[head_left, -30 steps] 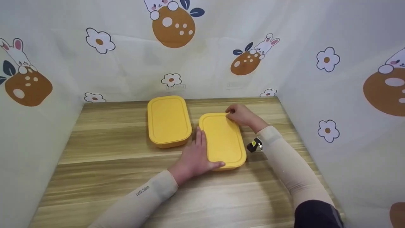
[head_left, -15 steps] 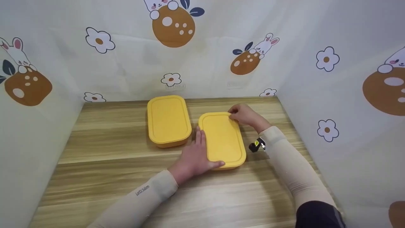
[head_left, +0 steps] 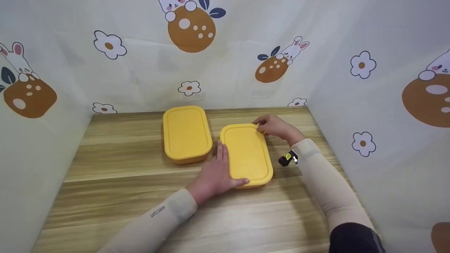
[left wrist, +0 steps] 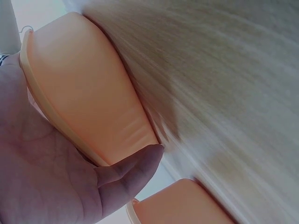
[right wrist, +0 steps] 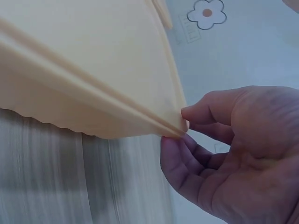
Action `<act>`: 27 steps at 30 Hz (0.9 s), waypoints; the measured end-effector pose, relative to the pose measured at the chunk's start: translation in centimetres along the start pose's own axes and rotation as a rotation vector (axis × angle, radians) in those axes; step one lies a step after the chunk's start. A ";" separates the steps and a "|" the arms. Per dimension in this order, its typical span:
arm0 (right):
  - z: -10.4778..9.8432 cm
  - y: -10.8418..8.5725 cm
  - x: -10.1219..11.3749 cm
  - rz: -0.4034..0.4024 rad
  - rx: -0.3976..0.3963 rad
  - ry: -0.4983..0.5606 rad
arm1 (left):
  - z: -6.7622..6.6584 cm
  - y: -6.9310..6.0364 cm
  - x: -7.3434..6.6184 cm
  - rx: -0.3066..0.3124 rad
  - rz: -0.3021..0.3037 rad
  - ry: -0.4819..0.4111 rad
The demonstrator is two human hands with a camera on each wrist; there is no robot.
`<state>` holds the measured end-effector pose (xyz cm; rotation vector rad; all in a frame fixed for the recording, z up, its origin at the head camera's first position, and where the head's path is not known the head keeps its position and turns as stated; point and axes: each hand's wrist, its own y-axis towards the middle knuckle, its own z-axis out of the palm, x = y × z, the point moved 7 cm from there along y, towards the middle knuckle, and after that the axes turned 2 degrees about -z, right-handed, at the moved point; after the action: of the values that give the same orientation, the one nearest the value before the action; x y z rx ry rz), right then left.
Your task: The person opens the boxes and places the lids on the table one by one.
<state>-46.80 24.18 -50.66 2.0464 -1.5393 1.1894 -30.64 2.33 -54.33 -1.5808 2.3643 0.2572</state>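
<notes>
A yellow lidded food container stands on the wooden table to the right of centre. My left hand lies along its left side, fingers fairly straight against the wall and thumb across the near edge of the lid. In the left wrist view, fingertips touch the container wall. At the far right corner, my right hand pinches the lid's rim. The right wrist view has the lid with its corner between thumb and curled fingers; whether the corner is raised cannot be told.
A second yellow lidded container sits just left of the first, slightly farther back. The wooden table is walled by a patterned cloth at the back and both sides. A small black device sits at the right wrist.
My right hand has shifted slightly to the right at the lid's far corner, still pinching there. My left hand and both containers are almost where they were.
</notes>
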 end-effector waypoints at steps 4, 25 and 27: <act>-0.2 -0.2 -0.3 0.029 0.027 0.098 | 0.0 0.0 0.1 0.007 -0.015 -0.001; -0.6 -0.6 -2.4 0.029 0.252 0.460 | -0.1 -0.3 0.1 0.012 -0.031 -0.016; -0.6 -0.7 -2.5 0.023 0.269 0.485 | -0.1 -0.2 0.1 0.011 -0.032 -0.019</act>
<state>-46.62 26.45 -52.06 1.7040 -1.2216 1.8204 -30.48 2.17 -54.26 -1.6027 2.3198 0.2510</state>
